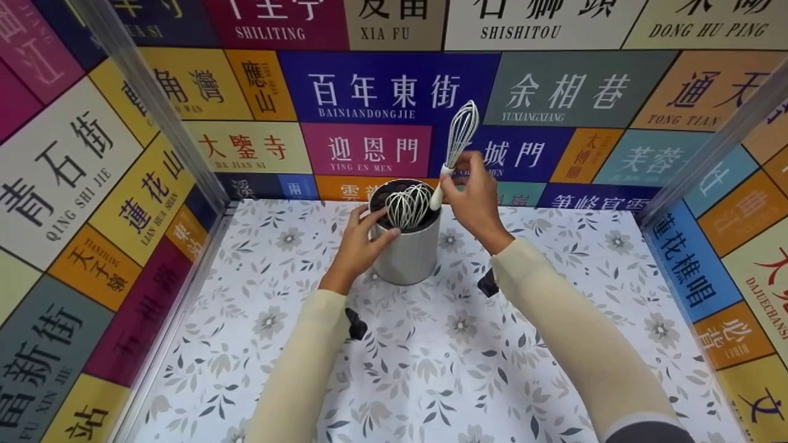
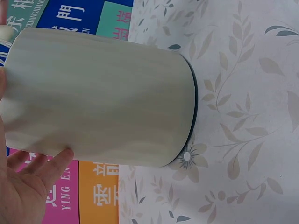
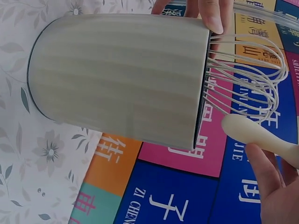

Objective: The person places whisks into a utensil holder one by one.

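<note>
A pale grey cylindrical canister [image 1: 406, 261] stands upright on the table, and wire whisk heads [image 1: 407, 210], seemingly two, stick out above its dark rim. My left hand [image 1: 358, 243] holds the canister by its left side near the top, the thumb at the front rim. In the left wrist view the fingers [image 2: 56, 161] lie against its wall. A whisk [image 1: 462, 132] with white wires and a cream handle is pinched by the handle in my right hand [image 1: 474, 191], wires up. In the right wrist view its handle end [image 3: 238, 128] is just beyond the canister's rim, apart from it.
The tabletop [image 1: 406, 363] has a white cover printed with grey leaves and flowers. Panels with coloured blocks of lettering [image 1: 388, 86] rise behind and on both sides. Clear upright edge strips [image 1: 154, 104] run along the corners.
</note>
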The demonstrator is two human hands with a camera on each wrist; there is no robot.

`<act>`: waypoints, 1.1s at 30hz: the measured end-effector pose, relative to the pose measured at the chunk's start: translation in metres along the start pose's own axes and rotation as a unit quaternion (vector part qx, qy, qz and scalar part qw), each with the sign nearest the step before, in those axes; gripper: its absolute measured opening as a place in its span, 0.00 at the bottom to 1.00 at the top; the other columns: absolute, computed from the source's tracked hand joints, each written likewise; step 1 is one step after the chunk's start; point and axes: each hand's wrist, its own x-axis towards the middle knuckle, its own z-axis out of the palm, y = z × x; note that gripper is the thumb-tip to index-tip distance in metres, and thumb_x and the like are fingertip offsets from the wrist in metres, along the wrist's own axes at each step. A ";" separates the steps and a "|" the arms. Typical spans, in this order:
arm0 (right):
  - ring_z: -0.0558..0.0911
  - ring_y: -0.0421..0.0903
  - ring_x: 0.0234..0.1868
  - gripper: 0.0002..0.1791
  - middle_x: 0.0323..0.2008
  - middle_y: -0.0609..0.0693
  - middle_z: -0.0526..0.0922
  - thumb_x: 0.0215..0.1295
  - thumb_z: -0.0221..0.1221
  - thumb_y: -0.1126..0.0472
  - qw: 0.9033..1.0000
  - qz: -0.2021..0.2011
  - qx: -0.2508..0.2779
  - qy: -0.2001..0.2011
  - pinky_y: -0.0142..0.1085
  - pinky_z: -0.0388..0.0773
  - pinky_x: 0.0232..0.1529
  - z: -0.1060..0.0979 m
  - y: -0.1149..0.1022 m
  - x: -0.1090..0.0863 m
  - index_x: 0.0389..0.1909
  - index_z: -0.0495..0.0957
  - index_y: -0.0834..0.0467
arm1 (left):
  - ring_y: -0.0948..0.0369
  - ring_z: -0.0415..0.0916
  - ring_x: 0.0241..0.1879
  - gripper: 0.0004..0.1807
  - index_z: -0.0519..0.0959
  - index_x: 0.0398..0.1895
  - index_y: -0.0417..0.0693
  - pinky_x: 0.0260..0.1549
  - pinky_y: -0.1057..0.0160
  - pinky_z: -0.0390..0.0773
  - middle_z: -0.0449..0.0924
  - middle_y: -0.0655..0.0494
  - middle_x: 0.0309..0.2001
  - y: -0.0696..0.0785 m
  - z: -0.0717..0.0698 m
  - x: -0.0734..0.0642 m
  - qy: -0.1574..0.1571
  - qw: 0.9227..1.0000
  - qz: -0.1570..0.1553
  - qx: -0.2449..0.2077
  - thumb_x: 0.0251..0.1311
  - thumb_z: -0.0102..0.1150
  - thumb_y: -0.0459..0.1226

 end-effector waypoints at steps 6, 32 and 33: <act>0.88 0.47 0.43 0.16 0.48 0.54 0.80 0.70 0.60 0.59 1.000 0.016 0.025 -0.007 0.36 0.86 0.34 0.009 0.007 0.002 0.55 0.69 0.57 | 0.43 0.64 0.73 0.35 0.74 0.72 0.57 0.71 0.43 0.65 0.58 0.42 0.76 0.000 0.000 0.000 0.002 1.000 0.006 0.001 0.64 0.64 0.59; 0.87 0.50 0.49 0.29 0.50 0.57 0.83 0.65 0.65 0.56 0.999 0.048 -0.021 -0.012 0.41 0.84 0.50 0.020 0.030 -0.002 0.62 0.66 0.59 | 0.44 0.62 0.73 0.35 0.74 0.72 0.58 0.72 0.43 0.64 0.57 0.43 0.76 0.001 0.001 0.000 0.001 1.000 -0.005 0.007 0.64 0.63 0.59; 0.87 0.49 0.49 0.29 0.50 0.57 0.83 0.64 0.65 0.55 0.999 0.049 -0.020 -0.012 0.41 0.84 0.50 0.020 0.030 -0.002 0.62 0.66 0.58 | 0.44 0.62 0.73 0.35 0.74 0.72 0.58 0.72 0.43 0.64 0.57 0.43 0.76 0.001 0.001 0.000 0.001 1.000 -0.004 0.007 0.64 0.63 0.59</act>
